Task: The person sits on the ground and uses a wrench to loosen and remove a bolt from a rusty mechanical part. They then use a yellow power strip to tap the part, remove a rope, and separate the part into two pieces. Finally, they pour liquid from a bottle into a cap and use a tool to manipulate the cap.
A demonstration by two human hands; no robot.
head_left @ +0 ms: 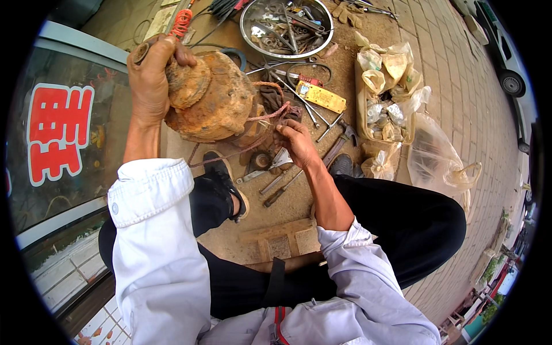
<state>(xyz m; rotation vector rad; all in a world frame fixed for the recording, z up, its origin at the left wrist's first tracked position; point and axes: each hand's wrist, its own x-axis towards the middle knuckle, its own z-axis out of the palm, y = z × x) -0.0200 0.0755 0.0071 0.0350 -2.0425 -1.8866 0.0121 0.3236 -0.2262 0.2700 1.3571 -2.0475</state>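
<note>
A heavy, rusty metal body (221, 95), rounded with a narrower collar at its top, stands tilted in front of me at the upper left. My left hand (150, 77) is wrapped round its narrow end. Reddish braided rope (260, 115) is looped about the lower part and bunches up at its right side. There my right hand (296, 142) has its fingers pinched together on a thin strand of the rope. The underside of the metal body is hidden behind its bulk and the rope.
Beyond it lies a round metal basin (244, 35) full of tools. Right of my right hand are a yellow case (321, 96), a hammer (348, 133) and a crate (361, 118) of plastic bags. A glass door (63, 121) borders the left. Between my feet lie a screwdriver (276, 196) and pliers.
</note>
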